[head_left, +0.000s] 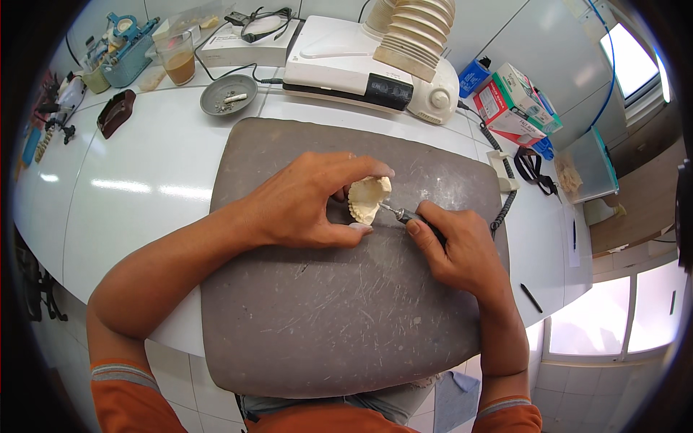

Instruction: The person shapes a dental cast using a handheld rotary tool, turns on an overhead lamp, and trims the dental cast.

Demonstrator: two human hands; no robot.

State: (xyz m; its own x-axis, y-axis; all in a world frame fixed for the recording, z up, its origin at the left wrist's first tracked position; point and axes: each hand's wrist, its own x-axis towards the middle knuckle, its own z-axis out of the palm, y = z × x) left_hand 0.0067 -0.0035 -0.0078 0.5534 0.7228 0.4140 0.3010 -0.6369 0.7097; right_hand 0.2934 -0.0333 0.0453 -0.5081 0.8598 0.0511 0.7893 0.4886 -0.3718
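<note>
My left hand [317, 198] grips a cream-coloured dental cast [366, 198] between thumb and fingers, its row of teeth toward the palm. In my right hand [462, 249] is a slim dark handpiece [417, 219], held like a pen. Its thin metal tip points left and lies at the right edge of the cast; whether it touches, I cannot tell. Both hands are above a worn brown-grey board [332, 310] with pale scratches. A whitish dusty patch marks the board just beyond the handpiece.
Behind the board stands a white machine [336, 54] with a ribbed hose [419, 36]. A grey dish [228, 95] and a cup of brown liquid [180, 66] are at the back left. Boxes [509, 108], dark goggles [534, 169] and a black pen [531, 298] lie to the right.
</note>
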